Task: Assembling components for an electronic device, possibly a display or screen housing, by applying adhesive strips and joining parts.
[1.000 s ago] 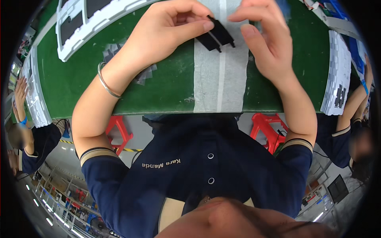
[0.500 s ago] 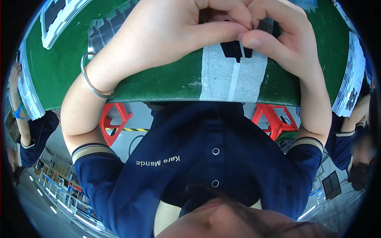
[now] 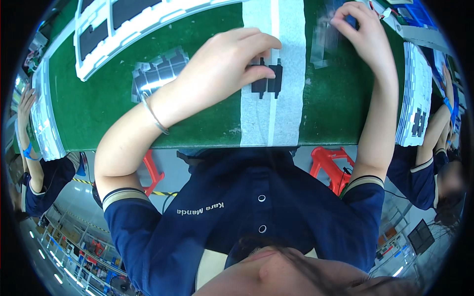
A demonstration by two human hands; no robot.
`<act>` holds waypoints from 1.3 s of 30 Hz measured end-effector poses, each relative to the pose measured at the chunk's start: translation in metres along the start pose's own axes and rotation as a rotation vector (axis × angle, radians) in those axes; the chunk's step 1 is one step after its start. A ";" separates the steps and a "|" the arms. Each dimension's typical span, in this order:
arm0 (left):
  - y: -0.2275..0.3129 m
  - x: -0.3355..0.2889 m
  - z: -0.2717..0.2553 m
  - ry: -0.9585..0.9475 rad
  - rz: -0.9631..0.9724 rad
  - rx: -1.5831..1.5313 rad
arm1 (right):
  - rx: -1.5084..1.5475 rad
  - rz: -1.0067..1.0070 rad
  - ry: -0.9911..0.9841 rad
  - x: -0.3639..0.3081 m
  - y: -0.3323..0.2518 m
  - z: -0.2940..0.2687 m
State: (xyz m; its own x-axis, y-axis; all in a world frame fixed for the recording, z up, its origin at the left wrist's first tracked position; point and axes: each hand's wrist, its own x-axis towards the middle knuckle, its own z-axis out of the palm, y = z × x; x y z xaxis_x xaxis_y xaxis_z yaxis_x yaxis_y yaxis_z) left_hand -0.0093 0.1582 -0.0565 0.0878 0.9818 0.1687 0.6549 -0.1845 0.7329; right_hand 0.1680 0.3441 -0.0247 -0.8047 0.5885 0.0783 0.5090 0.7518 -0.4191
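Observation:
Two flat black pieces (image 3: 274, 84) with narrow tabs lie side by side on a white cloth-like strip (image 3: 254, 126) that runs across the green table. My left hand (image 3: 229, 61) is over them from the left, its thumb across the pieces and its index finger apart from the thumb; the other fingers are curled and partly hidden. Off to the right, my right hand (image 3: 368, 34) is raised with thumb and fingertips pinched together. Whatever is between those fingertips is too small or too clear to make out. Clear film sheets (image 3: 322, 56) lie beside and below that hand.
A white tray (image 3: 143, 24) with dark pieces stands at the far left. Near it lie clear-backed dark sheets (image 3: 160, 74). Stacked white trays (image 3: 414, 93) line the right edge, with another stack (image 3: 47, 113) at the left. People work on both sides. A red stool (image 3: 331, 165) stands below.
My hands, together over the strip before, have parted. The right moved right to the clear film; the left stayed by the black pieces, which now show more fully. The view has shifted.

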 end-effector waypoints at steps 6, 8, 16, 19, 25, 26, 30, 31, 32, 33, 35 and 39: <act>-0.029 0.004 -0.045 0.330 0.073 0.475 | -0.225 -0.147 0.316 -0.001 0.013 0.013; -0.060 0.003 -0.085 0.561 -0.281 0.505 | -0.175 -0.193 0.325 -0.002 0.010 0.011; -0.190 -0.031 -0.155 0.525 -0.389 0.899 | -0.051 -0.263 0.212 -0.002 0.005 0.023; -0.161 -0.030 -0.160 0.433 -0.659 0.225 | -0.033 -0.274 0.204 -0.004 0.006 0.023; -0.112 -0.049 -0.169 0.475 -0.562 -0.020 | 0.017 -0.327 0.163 -0.005 -0.005 0.022; -0.105 -0.047 -0.169 0.577 -0.548 0.017 | 0.089 -0.341 0.133 -0.005 -0.007 0.021; -0.062 -0.026 -0.145 0.639 -0.327 -0.241 | 0.453 -0.325 0.130 -0.007 -0.018 0.032; -0.037 -0.017 -0.126 0.571 -0.301 -0.300 | 0.590 -0.264 0.140 -0.013 -0.033 0.035; -0.018 -0.016 -0.107 0.477 -0.243 -0.388 | 0.744 -0.243 0.084 -0.016 -0.045 0.038; 0.003 -0.014 -0.085 0.407 -0.358 -0.378 | 0.893 -0.216 0.026 -0.020 -0.056 0.043; 0.014 -0.016 -0.054 0.308 -0.357 -0.249 | 0.677 -0.142 -0.210 -0.028 -0.070 0.033; 0.024 -0.018 -0.031 0.290 -0.402 -0.683 | 0.733 -0.048 -0.272 -0.039 -0.066 0.030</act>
State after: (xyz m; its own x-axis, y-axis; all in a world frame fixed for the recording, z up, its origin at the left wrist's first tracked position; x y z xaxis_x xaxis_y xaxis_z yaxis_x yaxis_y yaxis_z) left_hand -0.0182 0.1344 -0.0218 -0.3123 0.9451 -0.0964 -0.0113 0.0978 0.9951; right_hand 0.1570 0.2624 -0.0272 -0.9156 0.3955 -0.0731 0.2163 0.3311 -0.9185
